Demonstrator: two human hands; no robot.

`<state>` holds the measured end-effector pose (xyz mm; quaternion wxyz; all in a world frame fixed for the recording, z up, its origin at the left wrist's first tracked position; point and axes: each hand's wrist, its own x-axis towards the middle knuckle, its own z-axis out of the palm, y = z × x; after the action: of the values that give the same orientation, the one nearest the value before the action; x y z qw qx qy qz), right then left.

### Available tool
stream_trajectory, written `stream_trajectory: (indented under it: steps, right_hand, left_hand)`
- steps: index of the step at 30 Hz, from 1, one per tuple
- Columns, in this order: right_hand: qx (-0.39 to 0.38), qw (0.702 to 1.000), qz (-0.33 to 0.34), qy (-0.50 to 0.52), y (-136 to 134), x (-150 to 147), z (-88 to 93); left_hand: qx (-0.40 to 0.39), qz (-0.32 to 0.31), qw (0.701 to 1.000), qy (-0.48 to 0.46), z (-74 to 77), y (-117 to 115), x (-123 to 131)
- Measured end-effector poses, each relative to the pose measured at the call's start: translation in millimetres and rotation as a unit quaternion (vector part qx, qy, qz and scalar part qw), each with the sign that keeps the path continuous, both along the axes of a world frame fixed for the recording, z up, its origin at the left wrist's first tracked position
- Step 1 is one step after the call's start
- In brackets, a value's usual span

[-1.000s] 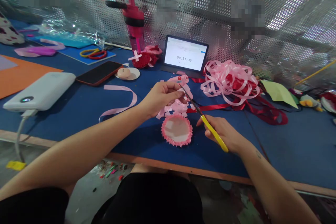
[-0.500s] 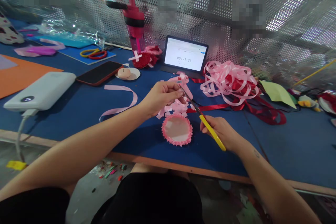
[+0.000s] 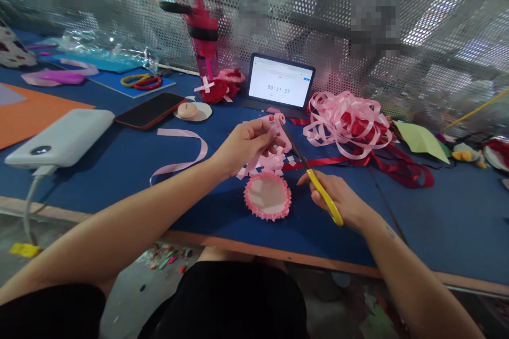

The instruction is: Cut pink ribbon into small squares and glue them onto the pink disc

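Observation:
Pinched in my left hand [image 3: 254, 140] is a thin pink ribbon, mostly hidden by the fingers. My right hand [image 3: 338, 196] grips the yellow handle of a pair of scissors [image 3: 324, 197]; their dark blades point up and left, tips close to my left fingertips. Below my left hand lies a pile of small cut pink ribbon pieces [image 3: 270, 165]. Nearer me, a round pale disc [image 3: 267, 196] with a spiky pink ribbon border lies flat on the blue table. Behind my left fingers sits a pink tape-dispenser-like object [image 3: 286, 137], partly covered.
A tangle of pink ribbon [image 3: 345, 122] and a red ribbon [image 3: 405, 169] lie at right. A tablet [image 3: 280, 82] showing a timer stands behind. Leftward are a loose ribbon strip [image 3: 201, 148], a phone [image 3: 151, 110], a power bank [image 3: 61, 137] and red-and-yellow scissors [image 3: 145, 82].
The scissors have shifted slightly right, and their tips have moved a little away from my left fingers. A small pink piece now shows beside the blades above the pile.

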<state>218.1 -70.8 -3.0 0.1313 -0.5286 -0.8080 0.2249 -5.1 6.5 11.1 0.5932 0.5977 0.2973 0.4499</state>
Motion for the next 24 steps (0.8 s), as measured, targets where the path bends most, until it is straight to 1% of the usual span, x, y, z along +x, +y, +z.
stream_trajectory:
  steps: [3,7,11,16,21,24]
  right_hand:
    - [-0.009,1.0,-0.004,-0.023,0.2,-1.6,0.9]
    - [-0.015,0.999,0.0,-0.033,-0.2,-2.1,1.6]
    - [-0.013,0.998,-0.007,-0.055,-0.8,-3.6,2.6]
    - [-0.011,0.997,-0.014,-0.079,-0.6,-7.7,3.6]
    - [-0.008,0.997,-0.012,-0.081,0.6,-7.1,2.9]
    - [-0.008,0.997,-0.012,-0.08,0.6,-6.1,2.2]
  left_hand:
    - [-0.021,0.012,1.0,-0.013,1.2,-0.2,-0.6]
    - [-0.01,0.045,0.999,0.016,2.7,-0.6,-1.7]
    - [-0.005,0.047,0.998,0.029,1.6,-0.1,-1.2]
    - [-0.016,0.021,1.0,-0.003,1.1,-0.1,0.5]
    - [0.008,0.041,0.999,0.032,1.3,-0.5,0.1]
    - [0.014,0.036,0.998,0.052,-0.1,0.3,-0.8]
